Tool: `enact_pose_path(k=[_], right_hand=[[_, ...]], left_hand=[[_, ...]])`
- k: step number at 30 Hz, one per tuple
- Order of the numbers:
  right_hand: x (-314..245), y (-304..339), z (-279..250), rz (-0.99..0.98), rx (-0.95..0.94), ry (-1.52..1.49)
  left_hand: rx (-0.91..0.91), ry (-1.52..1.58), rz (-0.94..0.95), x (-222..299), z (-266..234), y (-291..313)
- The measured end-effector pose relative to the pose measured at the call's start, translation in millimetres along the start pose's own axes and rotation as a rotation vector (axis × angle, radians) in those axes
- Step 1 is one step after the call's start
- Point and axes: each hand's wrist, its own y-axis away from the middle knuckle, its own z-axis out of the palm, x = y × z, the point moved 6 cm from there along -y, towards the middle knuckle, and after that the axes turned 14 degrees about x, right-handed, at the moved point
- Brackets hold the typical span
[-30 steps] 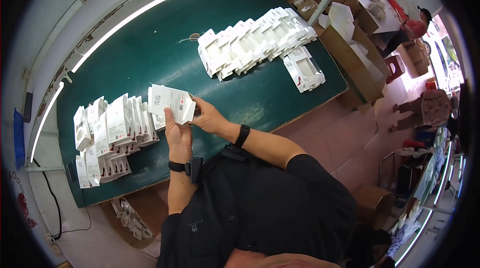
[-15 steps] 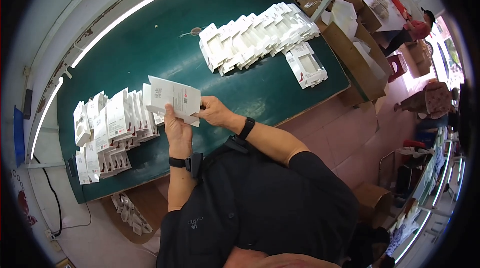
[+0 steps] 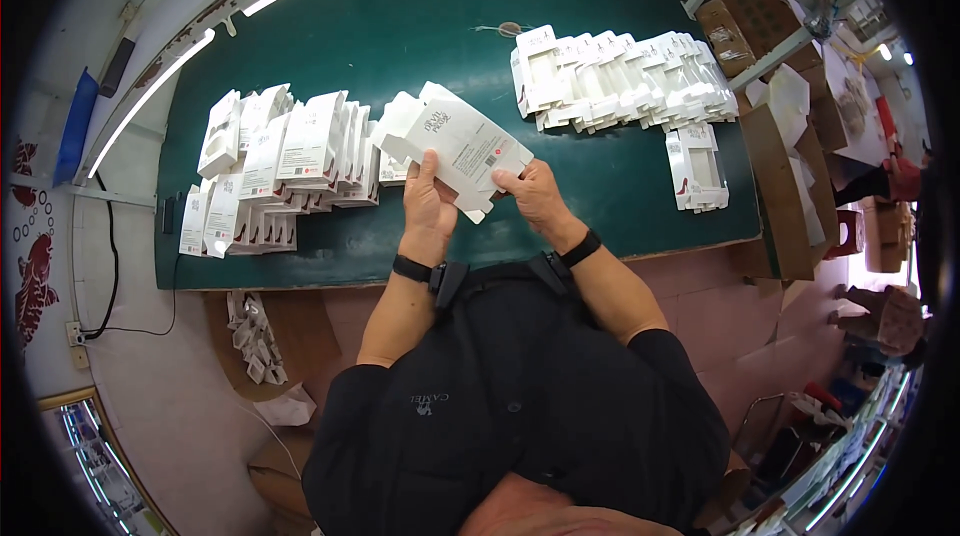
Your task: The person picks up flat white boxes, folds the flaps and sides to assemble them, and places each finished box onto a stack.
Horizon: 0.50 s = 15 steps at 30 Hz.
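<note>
A white printed folding carton (image 3: 462,148) is held up between my two hands over the near part of the green table, tilted, with its end flaps sticking out. My left hand (image 3: 428,204) grips its lower left edge, thumb on the printed face. At the lower right corner, my right hand (image 3: 540,198) pinches it with the thumb on top. The fingers behind the carton are hidden. To the left stand rows of white cartons (image 3: 310,141), packed close together. Farther right lies an overlapping row of flat white window cartons (image 3: 625,76), with a single one (image 3: 699,171) in front.
The green tabletop (image 3: 420,26) runs under a bright light strip. Past its right end stands an open brown cardboard box (image 3: 775,176). Below the table's left part, another brown box (image 3: 310,331) holds white pieces. A person in red (image 3: 903,176) is at the far right.
My view has swung, so the table appears more level. The carton has been tipped to a slant, and my right hand has shifted from its side to its lower right corner.
</note>
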Motion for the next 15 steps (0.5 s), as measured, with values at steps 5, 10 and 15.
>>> enact_pose_path(k=[5,10,15], right_hand=[[-2.3,4.6,-2.2,-0.035,0.014,0.049],[-5.9,4.0,-12.1,-0.196,0.128,0.222],[-33.5,14.9,-23.4,-0.638,0.283,0.584]], left_hand=[[-0.02,-0.043,0.032,2.9,-13.3,-19.6],[0.099,-0.164,-0.109,-7.4,-43.3,-28.5],[0.105,-0.296,-0.185,-13.5,-17.7,1.4]])
